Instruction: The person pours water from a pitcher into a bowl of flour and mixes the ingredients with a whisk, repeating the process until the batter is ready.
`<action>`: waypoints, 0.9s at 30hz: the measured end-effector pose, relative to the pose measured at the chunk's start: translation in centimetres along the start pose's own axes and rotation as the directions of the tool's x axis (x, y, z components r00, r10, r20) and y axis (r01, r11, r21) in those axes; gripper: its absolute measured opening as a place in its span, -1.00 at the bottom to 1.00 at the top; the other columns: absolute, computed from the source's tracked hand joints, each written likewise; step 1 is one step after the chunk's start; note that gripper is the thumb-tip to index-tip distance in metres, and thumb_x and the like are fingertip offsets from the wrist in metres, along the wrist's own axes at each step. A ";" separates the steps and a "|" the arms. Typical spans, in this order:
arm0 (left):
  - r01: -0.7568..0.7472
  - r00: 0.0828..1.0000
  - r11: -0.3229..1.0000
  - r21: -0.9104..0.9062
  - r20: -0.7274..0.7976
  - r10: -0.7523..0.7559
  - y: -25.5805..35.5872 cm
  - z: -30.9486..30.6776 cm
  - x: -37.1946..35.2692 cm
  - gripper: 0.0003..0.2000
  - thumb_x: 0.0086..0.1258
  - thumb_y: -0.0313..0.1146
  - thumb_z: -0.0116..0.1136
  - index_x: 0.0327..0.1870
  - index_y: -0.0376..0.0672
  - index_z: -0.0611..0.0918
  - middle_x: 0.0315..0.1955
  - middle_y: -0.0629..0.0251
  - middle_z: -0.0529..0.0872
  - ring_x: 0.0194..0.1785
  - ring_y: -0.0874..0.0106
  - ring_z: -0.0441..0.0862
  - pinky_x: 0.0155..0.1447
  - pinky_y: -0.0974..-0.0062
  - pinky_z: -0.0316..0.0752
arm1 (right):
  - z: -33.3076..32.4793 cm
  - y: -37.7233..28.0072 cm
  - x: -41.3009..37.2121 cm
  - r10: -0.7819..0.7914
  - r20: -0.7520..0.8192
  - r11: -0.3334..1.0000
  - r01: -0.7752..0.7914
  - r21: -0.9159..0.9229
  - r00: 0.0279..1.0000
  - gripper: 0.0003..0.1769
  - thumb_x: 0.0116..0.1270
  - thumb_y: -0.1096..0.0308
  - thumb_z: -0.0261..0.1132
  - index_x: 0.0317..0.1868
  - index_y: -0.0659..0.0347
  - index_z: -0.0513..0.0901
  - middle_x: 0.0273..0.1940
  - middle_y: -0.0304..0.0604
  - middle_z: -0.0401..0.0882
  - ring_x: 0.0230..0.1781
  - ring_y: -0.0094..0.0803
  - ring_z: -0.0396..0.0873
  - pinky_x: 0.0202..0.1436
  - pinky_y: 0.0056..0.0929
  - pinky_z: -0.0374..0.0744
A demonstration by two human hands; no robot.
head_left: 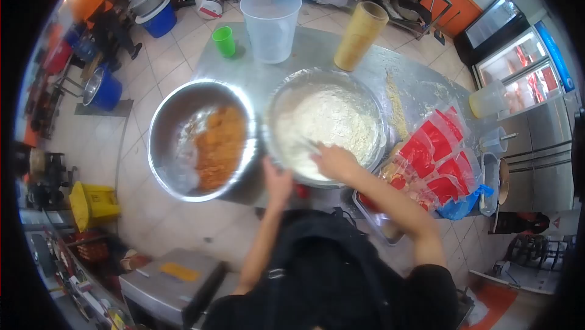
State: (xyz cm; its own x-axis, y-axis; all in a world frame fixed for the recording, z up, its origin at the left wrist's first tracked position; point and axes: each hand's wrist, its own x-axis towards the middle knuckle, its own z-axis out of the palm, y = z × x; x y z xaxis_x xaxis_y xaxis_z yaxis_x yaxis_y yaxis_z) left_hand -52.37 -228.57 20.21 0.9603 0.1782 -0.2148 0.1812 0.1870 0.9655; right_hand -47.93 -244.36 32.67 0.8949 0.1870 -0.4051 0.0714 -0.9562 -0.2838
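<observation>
A wide metal bowl (379, 101) of white flour (332, 114) stands in front of me on the steel table. My right hand (335, 162) reaches in over its near side, fingers closed around a thin pale utensil (309, 145). Motion blurs that utensil, and its far end disappears in the flour. At the bowl's near left edge, my left hand (278, 179) grips the rim. Just left of it is a second metal bowl (159, 126), holding orange-brown crumbly powder (220, 144) and some whitish stuff along its left side.
Behind the bowls stand a green cup (224, 42), a large clear plastic pitcher (270, 25) and a yellowish cylinder (361, 36). Red-and-clear plastic bags (436, 153) lie at the right, beside a metal tray (381, 225). Flour is scattered on the table (420, 95). Another person (100, 13) is far left.
</observation>
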 end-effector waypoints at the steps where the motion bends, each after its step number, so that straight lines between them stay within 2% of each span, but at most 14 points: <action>1: 0.001 1.000 1.000 -0.001 -0.004 -0.001 -0.4 -0.1 0.2 -0.45 0.20 -0.56 -0.05 0.22 -0.19 0.08 -0.09 0.11 0.53 -0.23 0.44 0.58 -0.42 0.56 0.56 | -0.5 -0.1 -1.6 -0.097 0.051 0.993 0.100 -0.067 0.994 -0.64 0.27 0.17 0.02 -0.06 0.21 0.53 -0.29 0.09 0.60 -0.26 -0.01 0.59 -0.16 -0.12 0.54; 2: -0.013 1.000 1.000 0.012 -0.004 0.013 -0.8 -0.2 0.3 -0.45 0.20 -0.56 -0.05 0.23 -0.19 0.08 -0.09 0.11 0.53 -0.22 0.44 0.58 -0.42 0.57 0.56 | -1.3 0.1 -3.4 -0.186 0.111 0.972 0.199 -0.127 0.976 -0.64 0.28 0.18 0.00 -0.05 0.19 0.52 -0.29 0.07 0.60 -0.27 -0.03 0.59 -0.17 -0.11 0.55; 4: -0.024 1.000 0.999 0.025 -0.003 0.024 -1.0 -0.3 0.1 -0.45 0.21 -0.56 -0.05 0.23 -0.19 0.07 -0.08 0.11 0.53 -0.21 0.44 0.57 -0.42 0.57 0.56 | -2.5 0.6 -5.7 -0.012 0.249 0.984 0.055 -0.167 0.968 -0.65 0.27 0.19 0.00 -0.04 0.17 0.52 -0.28 0.03 0.60 -0.27 -0.07 0.60 -0.17 -0.11 0.55; 7: -0.015 0.999 0.998 0.058 -0.033 0.017 1.0 0.5 -0.6 -0.45 0.22 -0.55 -0.04 0.23 -0.19 0.07 -0.07 0.11 0.52 -0.21 0.44 0.57 -0.42 0.57 0.56 | -5.4 2.5 -7.8 0.119 0.273 0.960 -0.040 -0.277 0.955 -0.66 0.28 0.13 0.01 -0.10 0.15 0.55 -0.28 -0.01 0.61 -0.24 -0.08 0.59 -0.18 -0.13 0.54; 8: 0.054 0.998 0.998 -0.015 -0.016 -0.054 3.1 0.9 -1.0 -0.43 0.20 -0.54 -0.02 0.24 -0.24 0.08 -0.03 0.05 0.49 -0.12 0.39 0.54 -0.24 0.52 0.52 | -6.3 3.6 -7.8 0.148 0.300 0.944 -0.043 -0.328 0.943 -0.63 0.30 0.08 0.01 -0.10 0.15 0.54 -0.28 -0.02 0.61 -0.21 -0.05 0.58 -0.19 -0.12 0.53; 9: 0.125 0.992 0.988 -0.088 0.006 -0.125 4.1 1.1 -1.3 -0.41 0.18 -0.54 0.00 0.25 -0.28 0.09 0.01 -0.01 0.46 -0.04 0.34 0.50 -0.06 0.48 0.47 | -6.1 5.6 -7.1 0.162 0.279 0.922 -0.044 -0.386 0.946 -0.63 0.29 0.08 0.01 -0.12 0.16 0.56 -0.28 -0.01 0.61 -0.22 -0.06 0.59 -0.20 -0.12 0.53; 13: 0.102 0.995 0.995 -0.012 -0.013 -0.102 2.9 0.5 -0.9 -0.41 0.19 -0.54 -0.02 0.26 -0.27 0.08 0.01 0.00 0.46 -0.03 0.35 0.51 -0.07 0.49 0.48 | -6.5 9.5 -3.2 0.195 0.121 0.840 -0.102 -0.532 0.973 -0.64 0.26 0.11 0.04 -0.16 0.19 0.59 -0.29 0.00 0.62 -0.26 -0.08 0.61 -0.25 -0.16 0.57; 15: 0.080 0.997 0.993 -0.089 0.013 -0.079 3.0 0.6 -0.7 -0.43 0.18 -0.55 -0.03 0.24 -0.27 0.09 -0.01 0.01 0.47 -0.04 0.35 0.51 -0.07 0.49 0.49 | -6.6 10.3 -0.6 0.234 -0.012 0.858 -0.212 -0.469 0.972 -0.67 0.25 0.16 0.05 -0.21 0.23 0.59 -0.32 0.05 0.62 -0.30 -0.08 0.62 -0.29 -0.17 0.57; 16: 0.084 0.996 0.992 -0.091 0.010 -0.083 2.7 0.5 -0.6 -0.43 0.18 -0.55 -0.03 0.24 -0.27 0.09 -0.01 0.01 0.47 -0.04 0.35 0.51 -0.07 0.49 0.49 | -6.4 10.3 0.6 0.233 -0.007 0.857 -0.209 -0.472 0.972 -0.67 0.25 0.16 0.05 -0.21 0.23 0.59 -0.32 0.05 0.62 -0.30 -0.08 0.62 -0.29 -0.17 0.57; 18: -0.002 1.000 0.998 -0.057 0.015 0.003 1.8 0.3 -0.2 -0.46 0.21 -0.57 -0.04 0.23 -0.20 0.09 -0.06 0.09 0.52 -0.18 0.45 0.56 -0.38 0.60 0.54 | -5.4 9.5 2.8 0.090 -0.207 0.920 -0.161 -0.358 0.974 -0.77 0.16 0.34 0.08 -0.31 0.27 0.62 -0.37 0.05 0.62 -0.29 -0.07 0.61 -0.25 -0.19 0.56; 19: 0.001 1.000 0.998 -0.059 0.015 0.000 1.6 0.3 -0.2 -0.46 0.21 -0.57 -0.04 0.23 -0.20 0.09 -0.06 0.09 0.52 -0.18 0.45 0.56 -0.38 0.60 0.54 | -4.5 9.5 4.0 0.090 -0.205 0.919 -0.161 -0.360 0.975 -0.77 0.16 0.34 0.08 -0.31 0.27 0.62 -0.37 0.05 0.62 -0.29 -0.07 0.61 -0.25 -0.19 0.56; 21: 0.002 1.000 0.998 -0.063 0.023 -0.001 1.6 0.4 -0.2 -0.46 0.20 -0.59 -0.05 0.22 -0.21 0.10 -0.06 0.08 0.52 -0.18 0.45 0.56 -0.35 0.60 0.53 | -2.7 9.0 6.0 -0.037 -0.258 0.968 -0.029 -0.249 0.965 -0.76 0.22 0.31 0.04 -0.29 0.29 0.58 -0.39 0.09 0.60 -0.33 -0.02 0.60 -0.27 -0.16 0.56; 23: 0.016 1.000 0.996 -0.085 0.017 -0.015 1.9 0.4 -0.3 -0.46 0.20 -0.59 -0.05 0.22 -0.21 0.10 -0.06 0.09 0.52 -0.17 0.45 0.55 -0.34 0.61 0.52 | -2.1 5.7 5.7 0.100 -0.097 0.995 -0.102 -0.015 0.990 -0.72 0.28 0.25 0.01 -0.22 0.29 0.53 -0.35 0.14 0.59 -0.31 0.01 0.59 -0.25 -0.10 0.54; 27: 0.032 0.999 0.997 -0.068 -0.034 -0.034 1.3 0.5 -0.2 -0.46 0.17 -0.58 -0.02 0.21 -0.23 0.13 -0.05 0.08 0.51 -0.10 0.41 0.54 -0.22 0.55 0.52 | -0.8 2.1 1.4 -0.056 0.015 0.998 0.057 -0.017 0.998 -0.68 0.30 0.17 -0.02 -0.12 0.21 0.49 -0.32 0.17 0.58 -0.30 0.07 0.57 -0.19 -0.04 0.53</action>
State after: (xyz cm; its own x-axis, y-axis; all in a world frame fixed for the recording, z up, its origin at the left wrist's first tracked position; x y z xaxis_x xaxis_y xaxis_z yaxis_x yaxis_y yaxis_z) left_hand -52.19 -228.89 21.56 0.9457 0.2045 -0.2526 0.1970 0.2578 0.9459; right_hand -46.20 -246.30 32.18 0.8830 0.2439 -0.4012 0.1293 -0.9478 -0.2915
